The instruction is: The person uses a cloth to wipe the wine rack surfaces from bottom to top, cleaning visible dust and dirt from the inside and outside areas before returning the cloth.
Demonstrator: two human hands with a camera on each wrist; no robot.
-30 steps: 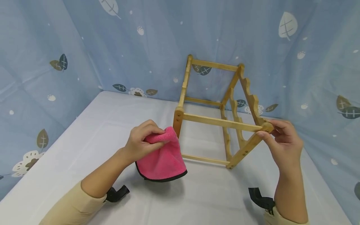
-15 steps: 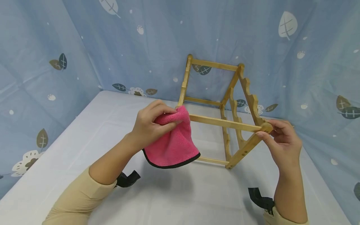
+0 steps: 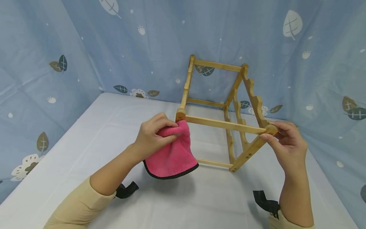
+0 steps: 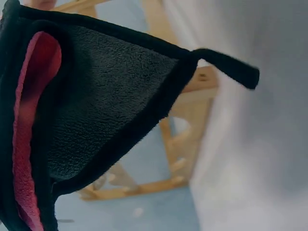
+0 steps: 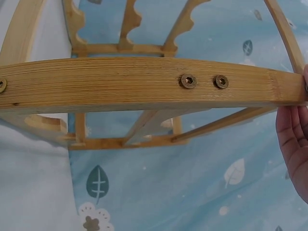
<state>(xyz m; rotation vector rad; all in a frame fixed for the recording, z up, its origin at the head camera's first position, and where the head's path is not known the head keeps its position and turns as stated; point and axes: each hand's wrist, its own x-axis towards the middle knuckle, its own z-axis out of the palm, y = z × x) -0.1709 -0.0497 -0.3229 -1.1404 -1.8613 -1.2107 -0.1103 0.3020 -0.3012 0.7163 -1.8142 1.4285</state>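
A wooden rack [image 3: 226, 124] with scalloped rails stands on the white table. My right hand [image 3: 290, 146] pinches its near right top corner between thumb and fingers; the right wrist view shows the rack's screwed side bar [image 5: 144, 84] with fingers at its end. Bunched in my left hand [image 3: 154, 135] is a pink cloth [image 3: 172, 159] with black edging, hanging down in front of the rack's near left post. Its top lies just under that corner; whether it touches the wood I cannot tell. The left wrist view shows the cloth's dark grey underside [image 4: 110, 91] and a black loop [image 4: 231, 67].
The white table [image 3: 123, 111] spreads under the rack. Behind it and at both sides hangs a blue curtain [image 3: 160, 41] with leaf and flower prints, close to the rack's far end. Black curved pieces [image 3: 267, 202] sit at both wrists.
My left hand moved the cloth up and right over the rack's near left corner, then slightly down, uncovering the corner again. My right hand and the rack have stayed in place.
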